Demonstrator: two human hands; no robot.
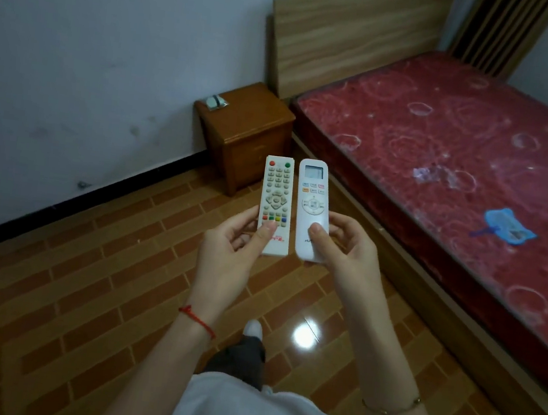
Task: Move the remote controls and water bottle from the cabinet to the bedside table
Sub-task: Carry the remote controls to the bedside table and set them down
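My left hand [229, 253] grips the lower end of a white TV remote [276, 197] that has many small buttons and a red and a green one at its top. My right hand [346, 250] holds a white air-conditioner remote [312, 205] with a small screen, thumb on its lower half. Both remotes point forward, side by side, in front of my chest. The brown wooden bedside table [252, 118] stands ahead in the corner, between the wall and the bed. No water bottle or cabinet is in view.
A small silvery object [215, 101] lies on the bedside table's back left corner. A bed with a red patterned mattress [462, 154] and a wooden headboard [352, 34] fills the right side. A blue item [505, 227] lies on the mattress. The floor is brown brick-pattern tile.
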